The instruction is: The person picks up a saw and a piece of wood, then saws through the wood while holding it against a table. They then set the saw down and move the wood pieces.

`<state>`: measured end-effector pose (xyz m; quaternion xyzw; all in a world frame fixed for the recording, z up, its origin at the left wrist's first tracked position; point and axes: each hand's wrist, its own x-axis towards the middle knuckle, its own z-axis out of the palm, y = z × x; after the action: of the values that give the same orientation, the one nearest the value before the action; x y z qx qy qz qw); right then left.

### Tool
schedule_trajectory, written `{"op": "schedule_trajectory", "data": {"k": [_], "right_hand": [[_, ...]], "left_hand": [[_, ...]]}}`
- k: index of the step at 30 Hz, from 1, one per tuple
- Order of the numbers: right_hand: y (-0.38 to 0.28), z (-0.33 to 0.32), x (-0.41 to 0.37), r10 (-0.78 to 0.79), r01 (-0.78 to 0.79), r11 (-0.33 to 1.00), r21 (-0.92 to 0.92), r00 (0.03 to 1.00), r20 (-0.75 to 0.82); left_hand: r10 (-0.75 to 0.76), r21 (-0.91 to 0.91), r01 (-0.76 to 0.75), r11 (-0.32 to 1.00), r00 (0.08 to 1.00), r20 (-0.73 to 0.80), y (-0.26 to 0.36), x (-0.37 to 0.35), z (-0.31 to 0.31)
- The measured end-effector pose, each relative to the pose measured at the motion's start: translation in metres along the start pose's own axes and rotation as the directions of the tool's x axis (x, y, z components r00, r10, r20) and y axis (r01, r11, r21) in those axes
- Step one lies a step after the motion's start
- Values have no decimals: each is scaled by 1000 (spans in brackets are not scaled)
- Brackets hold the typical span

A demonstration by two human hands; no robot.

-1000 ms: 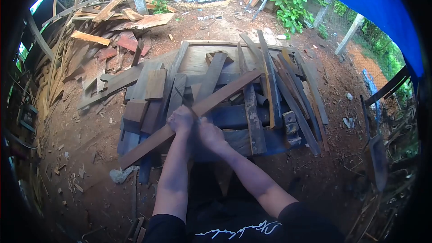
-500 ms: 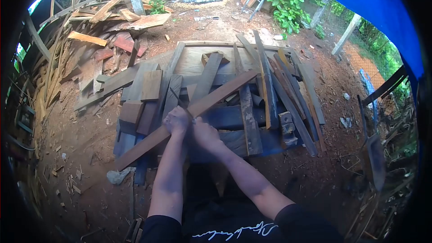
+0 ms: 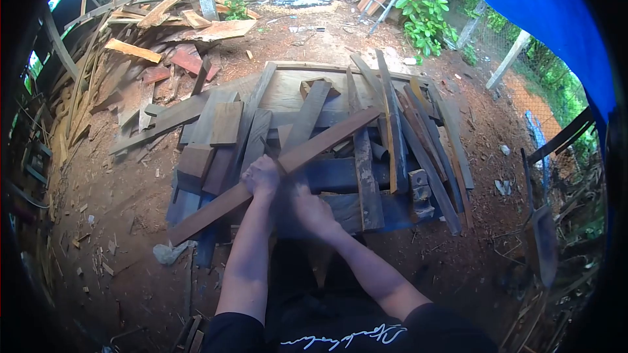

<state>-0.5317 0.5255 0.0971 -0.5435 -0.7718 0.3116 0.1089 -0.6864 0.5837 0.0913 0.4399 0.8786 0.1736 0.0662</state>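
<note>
A long reddish-brown plank [image 3: 327,136] lies diagonally over other boards on the low work table. My left hand [image 3: 261,175] is closed around its lower middle part, pressing it down. Just right of it, my right hand [image 3: 315,210] is closed on the handle end of what looks like a handsaw [image 3: 282,199], dark and smeared by motion. The tool crosses the plank's near edge, and a thin dark tip shows beyond my left hand. The handle itself is mostly hidden by my fingers.
Several dark boards [image 3: 428,157] and short wood blocks [image 3: 226,123] cover the table. A heap of scrap wood [image 3: 137,52] rises at the back left. Green plants [image 3: 422,23], a wire fence and a blue tarp [image 3: 549,19] are at the right.
My right hand has drawn back toward my body and slightly right, and the tool's tip beyond my left hand has come nearer. My left hand stays on the plank.
</note>
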Motion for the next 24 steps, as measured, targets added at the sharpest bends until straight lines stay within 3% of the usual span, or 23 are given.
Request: {"op": "schedule_trajectory", "data": {"k": [2,5,8,11,15,19,24], "right_hand": [[2,-2,-12,26,-25,999,-29,999,30],[-5,-1,7,42,-42,999,2,999,7],[-18,1,39,-3,3,1000,-9,1000,-18],[-13,-6,9,25,-25,1000,8,1000,-6],[1,-9,-20,50,-49,999,-24,998,42],[-8,-1,24,1,-1,1000,31,1000,-3],[1,0,-1,28,-28,998,48,1000,-3]], "left_hand": [[70,54,-63,997,987,-147,-4,-1,10],[32,3,-32,999,999,-32,-5,0,11],[27,-1,-27,1000,999,-27,-4,-1,6],[19,16,-18,1000,994,-106,1,-4,1],[5,34,-5,999,1000,-5,-1,-3,3],[28,30,-27,999,999,-41,-5,-1,10],[31,17,-30,999,999,-36,-2,1,5]]}}
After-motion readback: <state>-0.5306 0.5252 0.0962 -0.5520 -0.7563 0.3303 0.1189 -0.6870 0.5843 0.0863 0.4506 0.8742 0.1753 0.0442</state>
